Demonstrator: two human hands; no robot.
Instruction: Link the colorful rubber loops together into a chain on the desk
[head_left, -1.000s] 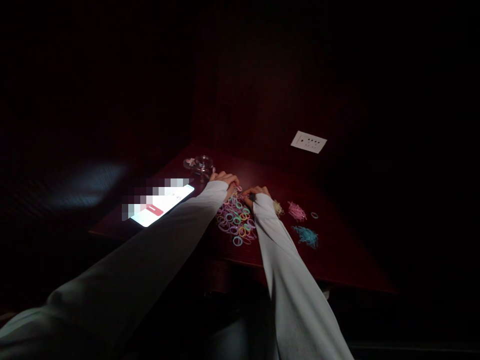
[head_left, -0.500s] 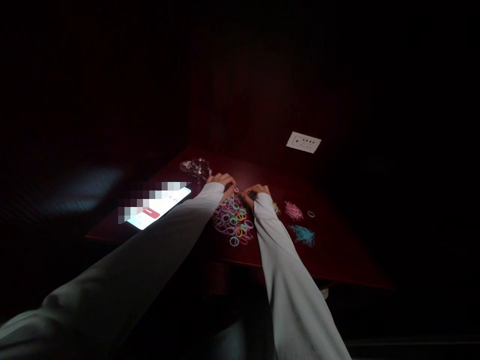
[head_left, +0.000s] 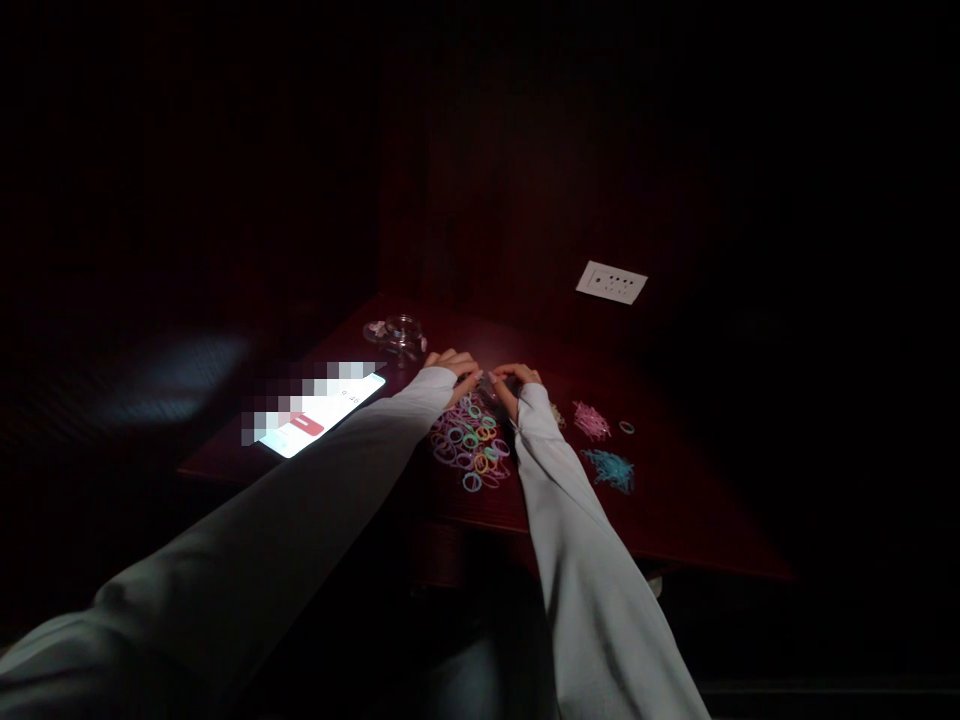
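My left hand [head_left: 454, 366] is over the far end of a mixed pile of small coloured hair ties [head_left: 469, 445], its thumb and fingers pinched together. My right hand [head_left: 517, 380] faces it a short gap away, fingers also bent into a pinch. Whatever lies between the fingertips is too small and dark to make out. Purple, green, yellow and blue rings show in the pile, nearest to both wrists. Right of my right wrist are a pink bunch [head_left: 591, 420], a teal bunch [head_left: 611, 469] and a partly hidden yellowish bunch [head_left: 557, 416].
A clear jar [head_left: 404, 332] stands at the far left of the dark red table [head_left: 675, 510], beside what looks like its lid [head_left: 374, 330]. A lit phone [head_left: 304, 428] lies near my left forearm. One loose ring [head_left: 626, 427] sits at right. A wall socket [head_left: 612, 283] is behind.
Both hands stay over the far end of the pile. Their fingertips have come a little closer together, and the whole view has shifted slightly.
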